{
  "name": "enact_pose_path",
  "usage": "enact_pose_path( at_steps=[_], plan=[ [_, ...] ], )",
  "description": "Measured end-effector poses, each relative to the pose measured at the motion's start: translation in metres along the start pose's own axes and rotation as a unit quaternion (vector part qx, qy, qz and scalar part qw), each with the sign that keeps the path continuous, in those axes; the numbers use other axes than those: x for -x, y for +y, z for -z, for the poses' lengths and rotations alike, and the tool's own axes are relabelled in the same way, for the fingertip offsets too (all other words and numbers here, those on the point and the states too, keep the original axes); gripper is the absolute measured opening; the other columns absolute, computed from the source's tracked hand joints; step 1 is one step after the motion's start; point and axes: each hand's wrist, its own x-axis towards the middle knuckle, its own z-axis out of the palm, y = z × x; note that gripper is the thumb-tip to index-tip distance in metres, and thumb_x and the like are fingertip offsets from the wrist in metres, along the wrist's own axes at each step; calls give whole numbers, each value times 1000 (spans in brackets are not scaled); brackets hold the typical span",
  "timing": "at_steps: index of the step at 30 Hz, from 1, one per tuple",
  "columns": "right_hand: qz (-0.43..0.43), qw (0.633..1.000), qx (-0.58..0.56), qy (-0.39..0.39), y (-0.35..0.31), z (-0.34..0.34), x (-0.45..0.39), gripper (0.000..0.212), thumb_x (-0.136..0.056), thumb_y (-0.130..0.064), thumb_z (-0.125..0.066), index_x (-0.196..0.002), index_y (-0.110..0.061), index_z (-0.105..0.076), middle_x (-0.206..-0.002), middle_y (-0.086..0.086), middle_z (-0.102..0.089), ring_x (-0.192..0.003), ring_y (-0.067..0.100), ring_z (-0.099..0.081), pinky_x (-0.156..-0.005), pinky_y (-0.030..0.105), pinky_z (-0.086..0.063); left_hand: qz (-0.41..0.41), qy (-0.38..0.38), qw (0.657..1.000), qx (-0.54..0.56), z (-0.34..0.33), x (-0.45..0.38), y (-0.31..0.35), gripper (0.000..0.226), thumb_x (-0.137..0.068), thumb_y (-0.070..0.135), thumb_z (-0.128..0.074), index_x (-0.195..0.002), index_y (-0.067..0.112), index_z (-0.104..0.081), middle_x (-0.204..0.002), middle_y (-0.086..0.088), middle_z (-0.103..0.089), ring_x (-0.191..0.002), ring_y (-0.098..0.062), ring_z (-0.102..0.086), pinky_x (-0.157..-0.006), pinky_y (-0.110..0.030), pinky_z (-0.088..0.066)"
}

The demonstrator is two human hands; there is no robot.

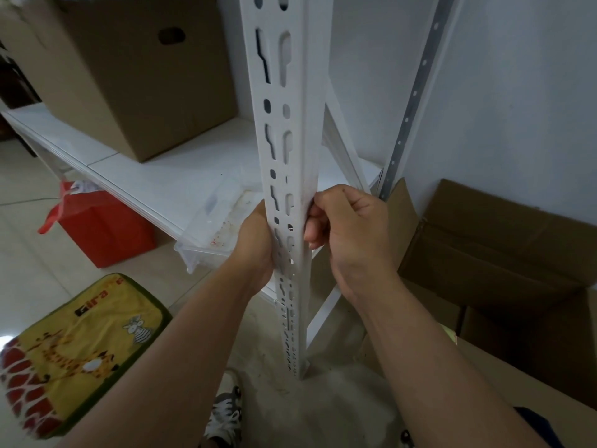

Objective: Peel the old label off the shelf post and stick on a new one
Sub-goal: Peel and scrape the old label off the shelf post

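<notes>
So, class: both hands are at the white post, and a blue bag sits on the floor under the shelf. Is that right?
Not quite. The head view shows the bag under the shelf is red, not blue. The rest holds: the left hand and right hand are both at the white post.

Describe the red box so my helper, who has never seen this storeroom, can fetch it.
Find the white shelf post that both hands grip. Left of it, on the tiled floor under the lowest white shelf, stands the red box. Nearby boxes are brown cardboard; only this one is red, with a red-and-white bag sticking out.
</notes>
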Motion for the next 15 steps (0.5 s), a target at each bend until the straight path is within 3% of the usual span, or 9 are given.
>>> enact_pose_path(
  at_steps=[3,6,9,12,15],
  plan=[
    [-17,999,-40,-15,2,2,1,28,-88,-1,-48,-61,0,-58,-47,8,-54,-44,15,-47,-48,26,-44,23,4,1000,-4,5,-4,-4,44,-101,23,-29,-71,7,-57,-57,-6,-59,-57,-22,-55,-71,-37,-46],
    [-20,997,-69,-34,3,4,2,24,-88,0,-48,-68,6,-58,-49,10,-56,-47,18,-48,-52,30,-44,5,-4,1000,-22,5,-3,-2,46,-100,19,-27,-66,9,-56,-54,-5,-58,-55,-22,-54,-73,-40,-44],
    [-12,999,-36,-23,1,4,3,20,-89,-3,-52,-74,10,-57,-51,9,-57,-46,16,-49,-49,26,-48,-8,-42,998,-35,1,1,4,57,-102,17,-24,-55,13,-56,-51,-5,-55,-53,-21,-52,-67,-32,-46],
    [0,1000,15,-10,-3,3,4,15,-90,-4,-55,-79,5,-59,-50,6,-60,-43,11,-53,-48,22,-51,14,-20,999,-37,6,-2,1,51,-103,24,-29,-62,10,-55,-56,-5,-57,-57,-23,-54,-75,-43,-44],
    [15,997,79,-19,-8,6,4,10,-90,-6,-56,-83,0,-60,-53,5,-64,-45,9,-58,-49,20,-51,20,-5,998,-53,5,1,3,50,-104,22,-28,-65,10,-58,-56,-3,-59,-57,-20,-55,-74,-41,-45]
  ],
)
